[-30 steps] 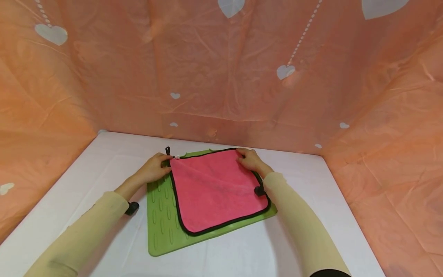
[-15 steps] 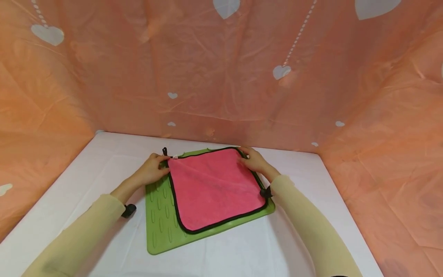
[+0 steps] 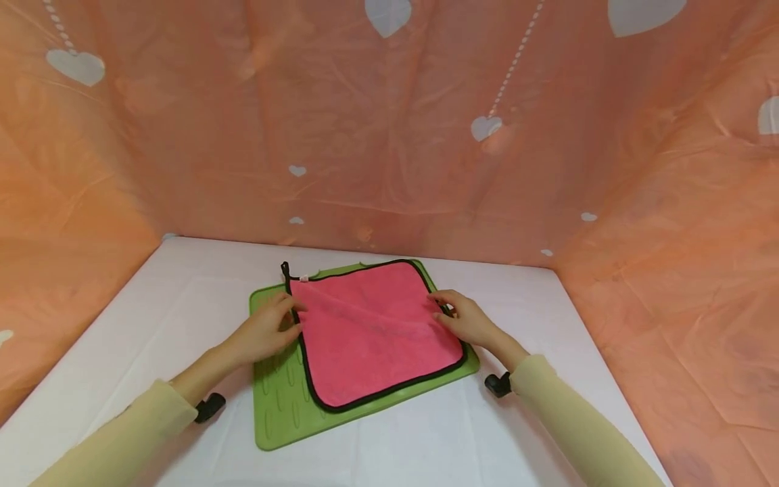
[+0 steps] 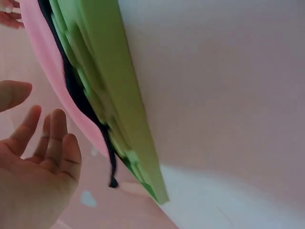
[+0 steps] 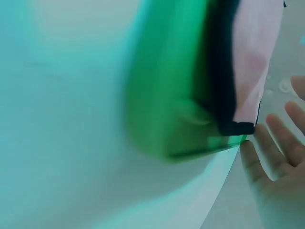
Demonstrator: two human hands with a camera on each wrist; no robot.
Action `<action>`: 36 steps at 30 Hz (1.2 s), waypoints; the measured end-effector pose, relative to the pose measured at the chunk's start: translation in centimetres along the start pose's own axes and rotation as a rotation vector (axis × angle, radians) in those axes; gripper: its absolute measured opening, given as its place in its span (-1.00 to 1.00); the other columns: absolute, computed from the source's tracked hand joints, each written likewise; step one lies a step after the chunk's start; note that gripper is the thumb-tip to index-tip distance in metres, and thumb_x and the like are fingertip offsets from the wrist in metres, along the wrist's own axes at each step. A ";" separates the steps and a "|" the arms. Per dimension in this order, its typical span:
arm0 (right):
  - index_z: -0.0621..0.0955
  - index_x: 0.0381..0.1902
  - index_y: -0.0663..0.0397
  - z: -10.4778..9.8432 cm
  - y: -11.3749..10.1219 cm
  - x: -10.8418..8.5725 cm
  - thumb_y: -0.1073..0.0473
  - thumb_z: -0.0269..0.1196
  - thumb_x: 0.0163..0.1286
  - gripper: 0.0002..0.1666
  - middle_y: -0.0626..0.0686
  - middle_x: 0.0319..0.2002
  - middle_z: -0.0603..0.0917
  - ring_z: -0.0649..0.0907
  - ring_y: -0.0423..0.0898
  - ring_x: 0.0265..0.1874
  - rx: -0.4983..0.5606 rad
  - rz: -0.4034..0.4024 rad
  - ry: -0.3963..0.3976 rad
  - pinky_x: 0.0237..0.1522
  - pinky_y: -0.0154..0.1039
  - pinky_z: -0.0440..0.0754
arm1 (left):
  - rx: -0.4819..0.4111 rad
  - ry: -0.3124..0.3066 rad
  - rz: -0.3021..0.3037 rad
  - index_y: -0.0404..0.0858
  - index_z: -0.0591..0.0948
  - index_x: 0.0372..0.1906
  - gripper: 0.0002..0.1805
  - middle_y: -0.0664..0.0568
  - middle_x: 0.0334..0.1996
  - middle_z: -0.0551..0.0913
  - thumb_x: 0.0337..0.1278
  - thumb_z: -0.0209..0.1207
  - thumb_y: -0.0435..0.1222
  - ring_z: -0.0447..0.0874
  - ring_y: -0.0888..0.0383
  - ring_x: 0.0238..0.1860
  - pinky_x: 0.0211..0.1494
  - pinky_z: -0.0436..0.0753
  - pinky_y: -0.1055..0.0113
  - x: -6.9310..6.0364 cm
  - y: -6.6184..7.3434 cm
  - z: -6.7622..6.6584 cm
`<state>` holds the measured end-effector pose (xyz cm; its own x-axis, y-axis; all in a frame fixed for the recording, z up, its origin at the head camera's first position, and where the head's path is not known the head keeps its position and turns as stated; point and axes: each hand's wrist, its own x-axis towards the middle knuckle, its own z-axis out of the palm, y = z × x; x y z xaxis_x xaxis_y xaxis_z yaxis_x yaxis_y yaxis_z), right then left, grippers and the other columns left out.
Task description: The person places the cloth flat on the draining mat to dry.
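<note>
A pink cloth (image 3: 374, 338) with black edging lies spread over a green ridged mat (image 3: 276, 412), leaving a strip of the mat bare on the left. A black hanging loop (image 3: 285, 269) sticks out at the cloth's far left corner. My left hand (image 3: 262, 333) is over the cloth's left edge; in the left wrist view the left hand (image 4: 40, 167) has its fingers loosely bent and apart from the cloth. At the right edge is my right hand (image 3: 468, 321), its fingers spread in the right wrist view, where the mat (image 5: 162, 95) is blurred.
A white table surface (image 3: 395, 446) surrounds the mat. Orange curtains (image 3: 341, 122) with white hearts stand behind it and along both sides. A black wrist band piece (image 3: 209, 408) shows under the left sleeve, another (image 3: 498, 384) by the right sleeve.
Both hands have come away from the cloth's far corners and moved nearer along its sides. The left fingers have let go of the corner. Cloth and mat lie much as before.
</note>
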<state>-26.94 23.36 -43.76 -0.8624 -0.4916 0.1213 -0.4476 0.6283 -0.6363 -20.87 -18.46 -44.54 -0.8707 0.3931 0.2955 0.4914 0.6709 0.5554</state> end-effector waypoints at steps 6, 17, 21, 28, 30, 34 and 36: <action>0.60 0.28 0.27 0.1 0.0 -3.4 0.30 0.31 0.45 -0.54 0.23 0.22 0.64 0.62 0.16 0.14 -0.003 0.003 0.001 0.09 0.03 0.65 | 0.022 -0.093 0.116 -0.23 0.66 -0.07 -0.80 0.07 -0.13 0.63 0.25 0.37 -0.41 0.66 0.09 -0.11 -0.01 0.70 0.15 -1.7 2.3 0.9; 0.69 0.15 0.17 0.0 0.6 -7.7 0.33 0.38 0.39 -0.63 0.12 0.15 0.70 0.63 0.18 0.20 -0.056 -0.127 -0.059 0.27 0.14 0.56 | 0.011 -0.335 0.220 -0.03 0.69 -0.07 -0.82 0.31 -0.13 0.61 0.28 0.41 -0.23 0.58 0.29 -0.04 0.04 0.67 0.26 -3.1 4.7 1.9; 0.72 0.09 0.14 -0.2 0.9 -8.2 0.42 0.41 0.31 -0.61 0.11 0.17 0.69 0.63 0.16 0.20 -0.083 -0.174 -0.086 0.27 0.07 0.58 | 0.019 -0.396 0.243 0.02 0.70 -0.07 -0.81 0.35 -0.12 0.60 0.27 0.42 -0.18 0.57 0.33 -0.03 0.07 0.67 0.27 -3.2 5.0 2.2; 0.77 -0.01 0.05 -0.5 1.6 -8.1 0.40 0.45 0.29 -0.68 0.01 0.08 0.69 0.67 0.03 0.09 -0.071 -0.187 -0.119 0.14 -0.12 0.65 | 0.031 -0.453 0.282 0.07 0.70 -0.06 -0.71 0.37 -0.10 0.57 0.15 0.50 -0.07 0.55 0.36 -0.03 0.06 0.65 0.27 -3.2 5.2 2.3; 0.78 -0.06 0.03 -0.4 1.8 -8.0 0.38 0.45 0.31 -0.73 -0.02 0.03 0.70 0.68 -0.02 0.03 -0.067 -0.210 -0.107 0.10 -0.16 0.66 | 0.032 -0.449 0.306 0.06 0.70 -0.09 -0.71 0.37 -0.11 0.56 0.12 0.51 -0.07 0.55 0.36 -0.04 0.04 0.65 0.28 -3.3 5.2 2.4; 0.79 -0.14 0.01 -0.2 2.1 -7.7 0.35 0.41 0.37 -0.83 -0.05 -0.05 0.72 0.69 -0.09 -0.04 -0.056 -0.227 -0.083 0.03 -0.21 0.67 | 0.045 -0.412 0.366 0.07 0.72 -0.18 -0.81 0.38 -0.19 0.56 0.16 0.49 -0.11 0.52 0.39 -0.11 -0.04 0.63 0.34 -3.5 5.0 2.6; 0.79 -0.16 -0.01 -0.1 2.2 -7.6 0.34 0.38 0.41 -0.85 -0.06 -0.06 0.72 0.69 -0.10 -0.05 -0.051 -0.224 -0.079 0.03 -0.21 0.67 | 0.045 -0.396 0.386 0.08 0.73 -0.21 -0.88 0.38 -0.23 0.57 0.22 0.46 -0.15 0.52 0.40 -0.13 -0.08 0.62 0.37 -3.5 4.9 2.8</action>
<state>-21.39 28.51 -45.99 -0.7200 -0.6662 0.1941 -0.6386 0.5268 -0.5609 -15.37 -14.82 -45.03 -0.5579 0.8160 0.1513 0.7811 0.4547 0.4280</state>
